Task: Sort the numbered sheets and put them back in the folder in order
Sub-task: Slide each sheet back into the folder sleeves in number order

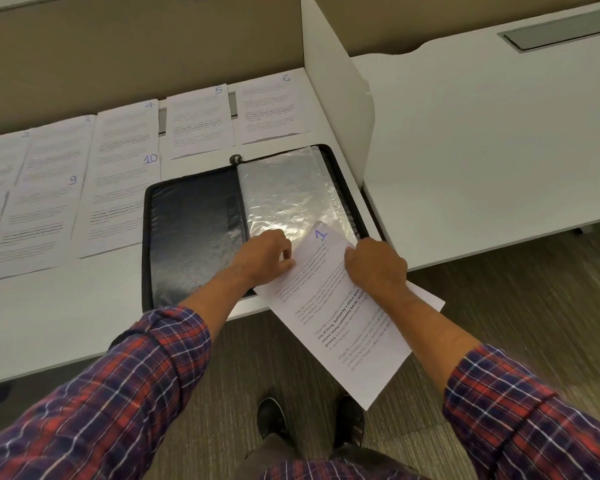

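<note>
The white printed sheet marked 1 [333, 327] overhangs the white desk [84, 306], its top corner on the clear plastic sleeve [284, 192] of the open black zip folder [187, 230]. The right hand [378, 268] grips its edge with curled fingers; the left hand [267, 258] apparently pinches the sleeve's mouth. First filing: next, square it and slide it in.

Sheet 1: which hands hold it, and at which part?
Both hold sheet 1 near its top: left hand pinches the left edge, right hand grips the right edge.
</note>
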The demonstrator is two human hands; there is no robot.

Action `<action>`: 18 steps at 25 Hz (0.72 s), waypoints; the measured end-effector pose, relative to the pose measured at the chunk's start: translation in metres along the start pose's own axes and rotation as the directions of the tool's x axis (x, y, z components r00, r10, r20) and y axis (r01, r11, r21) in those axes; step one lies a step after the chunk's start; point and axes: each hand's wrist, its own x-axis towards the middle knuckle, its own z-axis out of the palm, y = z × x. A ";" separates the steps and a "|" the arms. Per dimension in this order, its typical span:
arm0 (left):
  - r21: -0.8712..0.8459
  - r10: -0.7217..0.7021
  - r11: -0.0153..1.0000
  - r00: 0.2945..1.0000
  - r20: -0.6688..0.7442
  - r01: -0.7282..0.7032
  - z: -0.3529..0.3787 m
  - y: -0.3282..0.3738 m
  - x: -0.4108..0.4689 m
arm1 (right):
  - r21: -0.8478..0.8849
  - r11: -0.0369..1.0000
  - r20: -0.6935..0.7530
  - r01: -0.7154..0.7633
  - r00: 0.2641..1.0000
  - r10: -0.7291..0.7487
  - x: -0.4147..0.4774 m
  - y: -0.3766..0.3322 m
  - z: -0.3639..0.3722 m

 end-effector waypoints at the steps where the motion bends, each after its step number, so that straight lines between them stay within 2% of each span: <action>1: 0.010 -0.015 1.000 1.000 -0.015 0.015 0.006 0.002 0.001 | 0.013 1.000 0.005 -0.001 1.000 0.001 0.000 0.002 0.003; 2: 0.020 -0.031 0.999 0.999 -0.035 0.031 0.010 0.005 0.001 | -0.007 1.000 -0.023 0.015 1.000 -0.015 -0.003 0.003 0.006; 4: 0.038 -0.054 0.998 0.996 -0.071 0.057 0.017 0.006 0.002 | -0.150 0.978 -0.218 0.148 0.959 -0.179 -0.008 0.005 0.016; 6: 0.050 -0.062 0.997 0.994 -0.087 0.066 0.020 0.006 0.003 | -0.236 0.894 -0.367 0.382 0.817 -0.446 -0.015 0.003 0.027; 8: 0.052 -0.060 0.997 0.994 -0.095 0.065 0.021 0.005 0.003 | -0.226 0.728 -0.253 0.647 0.683 -0.685 -0.021 -0.004 0.041; 10: 0.048 -0.063 0.997 0.992 -0.114 0.068 0.021 0.005 0.002 | -0.215 0.594 -0.092 0.775 0.589 -0.803 -0.025 -0.010 0.056; 12: 0.046 -0.075 0.996 0.988 -0.134 0.082 0.023 0.006 0.001 | -0.252 0.564 -0.015 0.787 0.579 -0.815 -0.023 -0.009 0.071; 14: 0.022 -0.094 0.995 0.985 -0.146 0.098 0.024 0.006 0.001 | -0.271 0.593 0.056 0.758 0.628 -0.776 -0.021 -0.005 0.080; 18: -0.148 -0.133 0.982 0.984 -0.118 0.115 0.013 -0.004 0.000 | -0.289 0.610 0.217 0.738 0.671 -0.709 -0.011 0.000 0.085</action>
